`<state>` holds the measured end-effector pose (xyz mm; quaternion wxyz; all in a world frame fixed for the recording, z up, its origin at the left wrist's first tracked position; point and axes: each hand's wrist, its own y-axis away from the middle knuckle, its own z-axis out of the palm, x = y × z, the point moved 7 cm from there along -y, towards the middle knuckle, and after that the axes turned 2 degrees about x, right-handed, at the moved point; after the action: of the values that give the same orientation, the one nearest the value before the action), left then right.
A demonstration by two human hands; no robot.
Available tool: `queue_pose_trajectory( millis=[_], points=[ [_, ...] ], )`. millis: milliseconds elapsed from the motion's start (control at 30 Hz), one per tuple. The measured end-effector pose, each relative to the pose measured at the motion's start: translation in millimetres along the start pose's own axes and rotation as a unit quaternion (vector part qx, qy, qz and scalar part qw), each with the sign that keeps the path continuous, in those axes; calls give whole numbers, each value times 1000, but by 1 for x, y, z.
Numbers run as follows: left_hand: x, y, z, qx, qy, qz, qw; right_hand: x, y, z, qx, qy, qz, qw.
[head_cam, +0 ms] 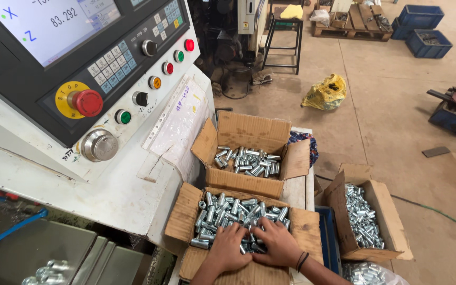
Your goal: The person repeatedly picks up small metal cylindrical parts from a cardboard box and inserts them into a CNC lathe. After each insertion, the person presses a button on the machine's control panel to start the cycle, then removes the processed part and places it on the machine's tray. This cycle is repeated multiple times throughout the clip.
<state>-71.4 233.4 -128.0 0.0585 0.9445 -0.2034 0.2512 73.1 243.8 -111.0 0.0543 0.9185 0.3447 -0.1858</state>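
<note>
Fittings beneath the left hand (227, 247) and right hand (276, 244) are hidden; each grip's closure cannot be told. Visible metal fittings (238, 207) lie jumbled, axes pointing every way.

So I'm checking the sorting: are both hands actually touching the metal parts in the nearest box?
Touching. The head view shows the left hand and right hand pressed palm-down on the metal parts in the nearest cardboard box.

Brightness: even daylight is seen throughout, strongest on the tan concrete floor (397, 132).
Shadows: soft and short.
Glare: highlights are thrown off the shiny silver metal sleeves (238, 208).
Distortion: wide-angle bending is noticed at the edges.
Focus: mostly sharp; the lower left corner is blurred.
</note>
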Motion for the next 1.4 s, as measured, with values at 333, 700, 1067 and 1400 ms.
queue_pose_trajectory(
  millis=[333,700,1067,1400],
  points=[
    [4,11,-3,47,-36,137,989,-9,-10,0,-43,52,-52,996],
    [2,3,-20,101,61,111,987,-4,-1,-14,-71,0,-131,989],
    [1,1,-15,113,24,103,988,-5,-16,-2,-62,17,-106,992],
    [4,11,-21,173,-8,125,977,-15,-24,6,-117,69,-83,987]
  ],
)
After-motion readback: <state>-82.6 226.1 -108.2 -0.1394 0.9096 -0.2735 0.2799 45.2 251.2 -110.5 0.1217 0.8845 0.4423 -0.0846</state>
